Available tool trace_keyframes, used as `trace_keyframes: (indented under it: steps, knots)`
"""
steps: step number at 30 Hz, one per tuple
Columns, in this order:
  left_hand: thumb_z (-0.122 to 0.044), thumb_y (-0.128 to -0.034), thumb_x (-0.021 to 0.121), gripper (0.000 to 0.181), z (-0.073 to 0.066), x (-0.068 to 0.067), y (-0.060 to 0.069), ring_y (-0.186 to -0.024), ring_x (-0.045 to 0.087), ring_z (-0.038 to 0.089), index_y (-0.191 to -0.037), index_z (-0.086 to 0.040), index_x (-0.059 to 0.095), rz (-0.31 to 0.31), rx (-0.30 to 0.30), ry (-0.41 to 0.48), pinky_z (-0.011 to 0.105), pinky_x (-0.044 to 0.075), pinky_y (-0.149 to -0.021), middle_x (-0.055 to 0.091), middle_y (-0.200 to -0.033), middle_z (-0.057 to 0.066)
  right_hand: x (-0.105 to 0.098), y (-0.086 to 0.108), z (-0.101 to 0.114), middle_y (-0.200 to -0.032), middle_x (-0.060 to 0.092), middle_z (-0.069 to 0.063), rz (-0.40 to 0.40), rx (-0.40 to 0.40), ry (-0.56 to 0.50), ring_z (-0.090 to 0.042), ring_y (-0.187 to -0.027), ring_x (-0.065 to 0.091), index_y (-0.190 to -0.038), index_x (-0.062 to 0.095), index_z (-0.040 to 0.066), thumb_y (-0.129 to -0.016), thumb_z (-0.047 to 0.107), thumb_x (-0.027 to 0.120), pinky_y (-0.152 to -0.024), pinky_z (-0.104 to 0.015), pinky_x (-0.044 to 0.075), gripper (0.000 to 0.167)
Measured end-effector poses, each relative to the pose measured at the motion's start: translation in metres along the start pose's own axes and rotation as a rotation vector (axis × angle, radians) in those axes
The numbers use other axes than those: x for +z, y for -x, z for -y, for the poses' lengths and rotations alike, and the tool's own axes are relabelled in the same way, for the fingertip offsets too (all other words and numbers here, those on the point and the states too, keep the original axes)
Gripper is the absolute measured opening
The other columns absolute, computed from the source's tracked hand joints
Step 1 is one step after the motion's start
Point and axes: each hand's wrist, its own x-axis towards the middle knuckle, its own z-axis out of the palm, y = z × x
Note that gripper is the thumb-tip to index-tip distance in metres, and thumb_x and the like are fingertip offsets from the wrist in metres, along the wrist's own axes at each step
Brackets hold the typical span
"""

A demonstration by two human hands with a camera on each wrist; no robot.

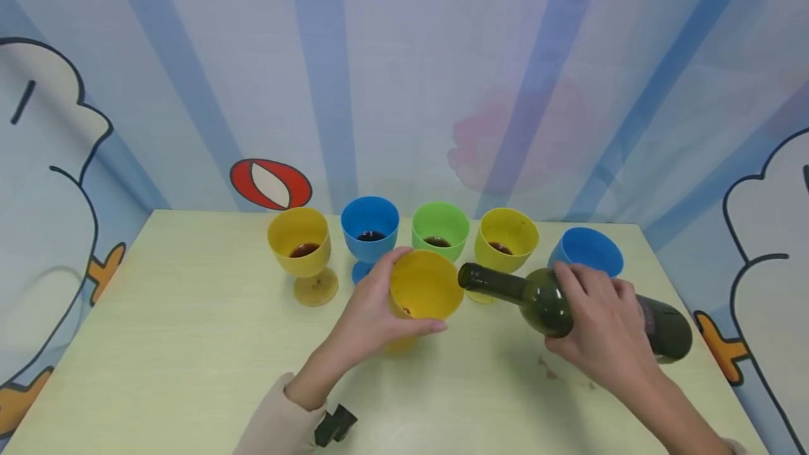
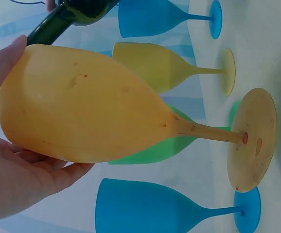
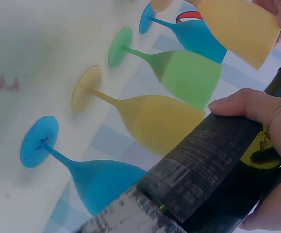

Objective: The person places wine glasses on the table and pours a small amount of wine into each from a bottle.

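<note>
My left hand (image 1: 369, 311) grips an orange-yellow wine goblet (image 2: 82, 107) round its bowl, thumb on one side and fingers on the other. The goblet leans, and its open top faces up toward the head view. Whether its foot touches the table cannot be told. My right hand (image 1: 600, 325) holds a dark green wine bottle (image 3: 203, 165) round its body. Tilted nearly level, the bottle has its mouth at the goblet's right rim in the head view. No stream of liquid shows; a small dark spot lies inside the goblet.
Behind the hands stands a row of goblets: orange-yellow (image 1: 300, 230), blue (image 1: 370, 213), green (image 1: 440, 220), yellow (image 1: 505, 227) and blue (image 1: 584, 248). All but the right blue one show dark liquid. Reddish stains (image 1: 548, 368) mark the table (image 1: 189, 343). A printed backdrop (image 1: 404, 76) rises behind.
</note>
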Motion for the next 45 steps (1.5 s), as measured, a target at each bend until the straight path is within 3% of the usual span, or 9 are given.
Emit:
trace_keyframes:
  steps: [11, 25, 45]
  knots:
    - [-0.037, -0.0614, 0.084, 0.092, -0.003, 0.002, 0.001, -0.112, 0.044, 0.02, -0.135, -0.012, 0.035, 0.016, 0.023, -0.006, 0.043, 0.041, -0.092, 0.046, -0.129, 0.0, -0.007, -0.005, 0.003, -0.099, 0.053, -0.024, -0.024, -0.084, 0.126, -0.04, -0.091, 0.051, -0.113, 0.047, 0.002, -0.038, 0.015, 0.087, -0.074, -0.059, 0.037, 0.086]
    - [-0.038, -0.0628, 0.083, 0.09, -0.006, 0.004, 0.001, -0.113, 0.044, 0.022, -0.135, -0.012, 0.035, 0.037, 0.038, -0.032, 0.043, 0.042, -0.091, 0.044, -0.13, 0.002, -0.013, -0.007, 0.001, -0.095, 0.055, -0.027, -0.09, -0.174, 0.22, -0.041, -0.087, 0.052, -0.108, 0.049, 0.001, -0.039, 0.015, 0.083, -0.069, -0.057, 0.039, 0.077]
    - [-0.036, -0.064, 0.082, 0.087, -0.004, 0.005, 0.0, -0.109, 0.047, 0.021, -0.133, -0.009, 0.037, 0.042, 0.045, -0.028, 0.041, 0.044, -0.088, 0.048, -0.125, 0.002, -0.026, -0.014, 0.004, -0.099, 0.053, -0.028, -0.063, -0.227, 0.295, -0.043, -0.091, 0.051, -0.108, 0.049, 0.001, -0.043, 0.011, 0.084, -0.075, -0.059, 0.039, 0.075]
